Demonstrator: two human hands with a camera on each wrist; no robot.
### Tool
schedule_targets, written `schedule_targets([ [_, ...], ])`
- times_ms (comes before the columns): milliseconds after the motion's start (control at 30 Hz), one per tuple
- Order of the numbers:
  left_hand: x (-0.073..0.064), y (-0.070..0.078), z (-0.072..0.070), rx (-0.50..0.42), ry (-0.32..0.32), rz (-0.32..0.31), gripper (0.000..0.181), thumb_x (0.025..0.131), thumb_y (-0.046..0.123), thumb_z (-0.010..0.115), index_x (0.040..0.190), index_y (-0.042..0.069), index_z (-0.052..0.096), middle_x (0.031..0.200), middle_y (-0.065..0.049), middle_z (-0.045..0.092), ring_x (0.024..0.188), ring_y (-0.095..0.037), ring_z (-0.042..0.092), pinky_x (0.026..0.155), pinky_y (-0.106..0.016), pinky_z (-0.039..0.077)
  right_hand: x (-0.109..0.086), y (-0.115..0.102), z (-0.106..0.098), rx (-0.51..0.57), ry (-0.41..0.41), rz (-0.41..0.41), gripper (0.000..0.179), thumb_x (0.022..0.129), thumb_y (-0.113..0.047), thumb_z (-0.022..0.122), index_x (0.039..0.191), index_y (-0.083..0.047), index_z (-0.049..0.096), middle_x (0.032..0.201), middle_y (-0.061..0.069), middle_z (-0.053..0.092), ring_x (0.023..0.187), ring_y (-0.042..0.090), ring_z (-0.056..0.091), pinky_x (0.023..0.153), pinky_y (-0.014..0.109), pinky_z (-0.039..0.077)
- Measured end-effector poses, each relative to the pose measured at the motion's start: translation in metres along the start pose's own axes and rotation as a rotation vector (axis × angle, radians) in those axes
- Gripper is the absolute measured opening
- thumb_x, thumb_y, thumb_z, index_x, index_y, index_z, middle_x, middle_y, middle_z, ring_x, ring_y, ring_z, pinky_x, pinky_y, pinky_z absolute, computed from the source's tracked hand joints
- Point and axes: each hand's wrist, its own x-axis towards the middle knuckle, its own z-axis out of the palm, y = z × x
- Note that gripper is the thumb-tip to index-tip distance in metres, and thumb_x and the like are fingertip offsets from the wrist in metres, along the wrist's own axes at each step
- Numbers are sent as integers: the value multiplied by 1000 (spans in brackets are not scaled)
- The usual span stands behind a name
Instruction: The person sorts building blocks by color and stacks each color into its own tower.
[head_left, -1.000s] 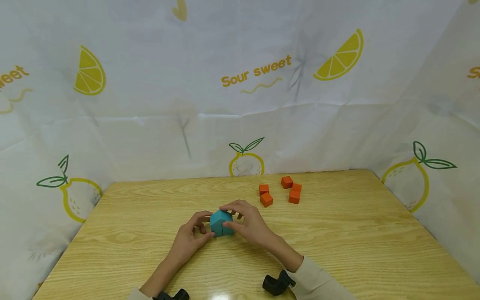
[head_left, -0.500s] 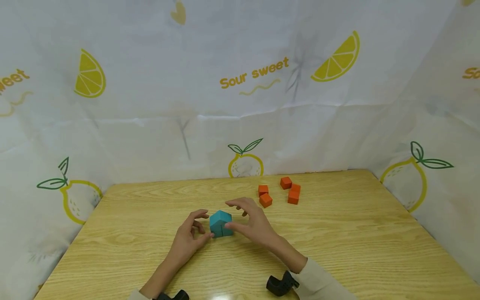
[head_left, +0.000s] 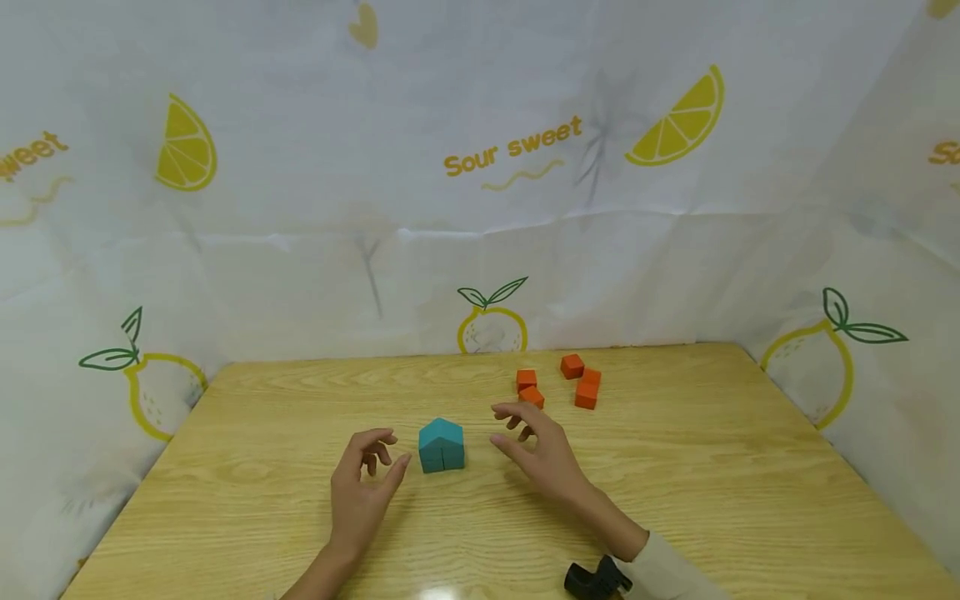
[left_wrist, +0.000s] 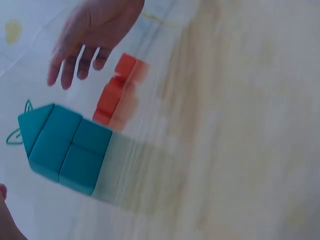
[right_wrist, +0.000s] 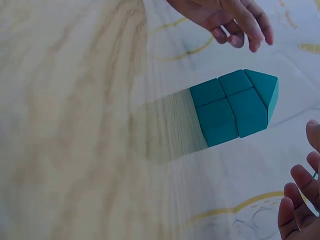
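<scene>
A small house of teal blocks (head_left: 441, 450) stands on the table between my hands. In both wrist views it shows as stacked cubes (left_wrist: 80, 160) under a peaked roof block (right_wrist: 265, 90). To its left hovers my left hand (head_left: 363, 487), fingers loosely bent and thumb apart, nothing held. On the other side, my right hand (head_left: 546, 458) is spread in a similar loose curve, also holding nothing, with a gap between its fingertips and the blocks.
Several orange cubes (head_left: 587, 394) lie in two loose groups at the back right of the wooden table (head_left: 712, 467). My right fingers overlap the nearest cube in the head view. A white lemon-print cloth (head_left: 337, 275) hangs behind the table.
Both hands have come off the teal blocks and drawn apart, the left one leftward and the right one rightward. The house of blocks has stayed standing in place.
</scene>
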Motion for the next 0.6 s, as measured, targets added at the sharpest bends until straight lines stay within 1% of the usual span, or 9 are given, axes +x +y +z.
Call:
schedule_targets([
  [67,-3,7,4,-21,8,20,42,68,-23,70,105,-7,57,92,-12,58,69,-20,47,59,-29,35,-4,2,-5,-6,12,16,34,91,-19,67,124,-21,59,113,-1,60,94,22,53,75,32,47],
  [100,-4,11,6,-37,11,46,42,67,-24,70,104,-8,57,91,-14,58,69,-19,47,59,-28,35,-5,3,-7,-5,20,25,33,92,-19,66,124,-21,59,114,0,60,94,21,53,75,32,47],
  [167,-7,18,12,-79,12,83,40,68,-24,69,103,-9,57,90,-14,57,68,-19,47,59,-26,36,-8,-5,-13,-18,33,49,31,92,-15,66,123,-17,60,115,6,61,94,22,54,75,32,48],
  [300,-15,28,26,-163,-6,177,29,78,-12,71,102,-10,56,88,-15,56,66,-18,47,56,-26,37,-13,-5,-23,-63,64,63,29,92,-12,66,120,-15,61,113,5,62,92,17,55,73,31,48],
  [367,-19,32,33,-194,-38,194,27,82,-6,71,104,-9,56,89,-14,56,66,-18,48,55,-28,37,-16,-2,-26,-78,80,54,28,91,-9,66,119,-13,62,110,7,63,89,16,55,72,30,49],
  [400,-20,34,37,-207,-56,193,28,82,-6,71,105,-8,56,90,-15,56,66,-18,48,54,-29,37,-18,3,-27,-83,90,50,28,91,-8,66,119,-12,62,109,7,63,88,15,55,71,30,49],
  [467,-23,38,43,-222,-98,175,34,78,-11,72,107,-6,56,92,-14,56,67,-18,48,55,-30,38,-20,5,-30,-86,109,46,28,90,-3,65,118,-6,62,107,11,64,87,18,56,70,30,49],
  [533,-23,42,50,-228,-133,136,40,74,-15,72,108,-4,56,93,-13,56,69,-17,49,57,-33,38,-22,9,-33,-83,123,43,28,90,-1,65,117,-2,63,105,13,64,86,20,57,69,31,50],
  [600,-23,48,57,-220,-160,86,46,71,-18,72,110,-1,55,94,-12,57,70,-17,49,58,-35,38,-24,15,-35,-94,138,45,28,90,-3,65,118,-2,63,105,12,64,86,18,57,69,30,50],
])
